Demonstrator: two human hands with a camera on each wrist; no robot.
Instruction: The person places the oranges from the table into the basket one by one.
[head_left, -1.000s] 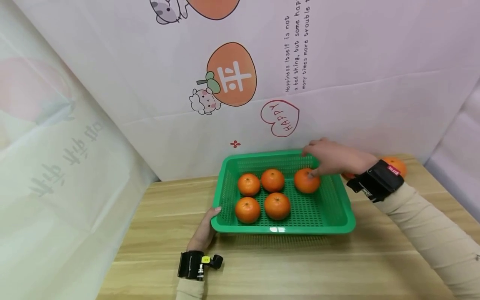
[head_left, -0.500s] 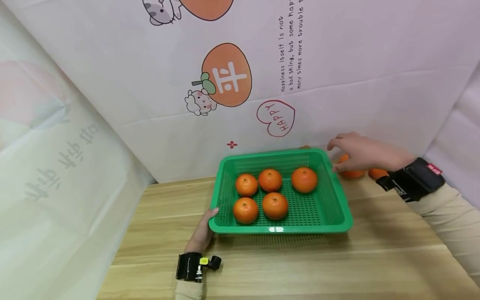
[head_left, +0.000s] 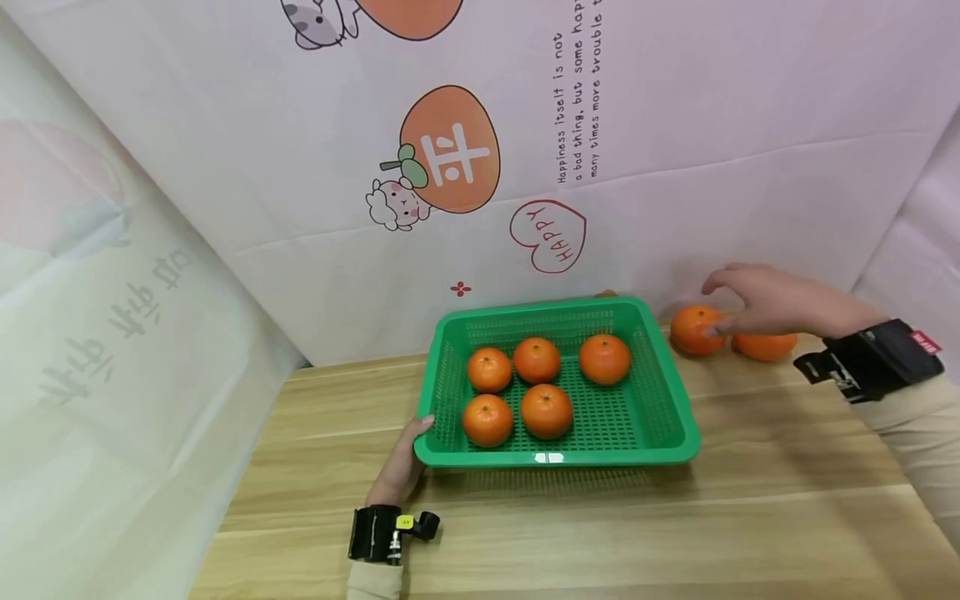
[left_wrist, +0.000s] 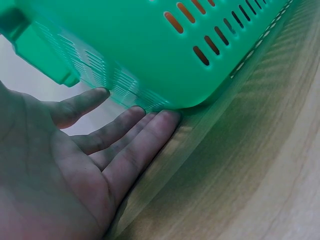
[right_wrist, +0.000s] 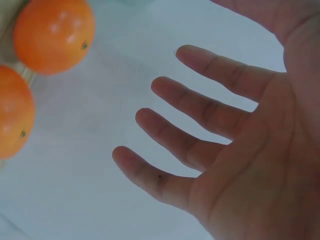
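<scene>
A green plastic basket (head_left: 557,458) with slotted walls stands on the table, and several oranges (head_left: 546,412) lie inside it. At its front left corner my left hand (head_left: 401,467) holds it, the thumb over the rim. In the left wrist view, the fingers (left_wrist: 145,145) of that hand touch the basket's outer wall (left_wrist: 125,45) low down, near the table. To the right of the basket, my right hand (head_left: 780,300) hovers at two loose oranges, a left one (head_left: 696,330) and a right one (head_left: 765,347). Its fingers (right_wrist: 200,107) are spread, with nothing held.
Behind the table (head_left: 562,533) rises a white printed cloth (head_left: 337,300). Another cloth (head_left: 150,433) hangs along the left side. A small orange patch (head_left: 606,293) peeks out behind the basket's back rim, mostly hidden.
My right hand has let go of an orange in the basket and moved right, out over the rim to the loose oranges. The left hand has kept its hold on the basket.
</scene>
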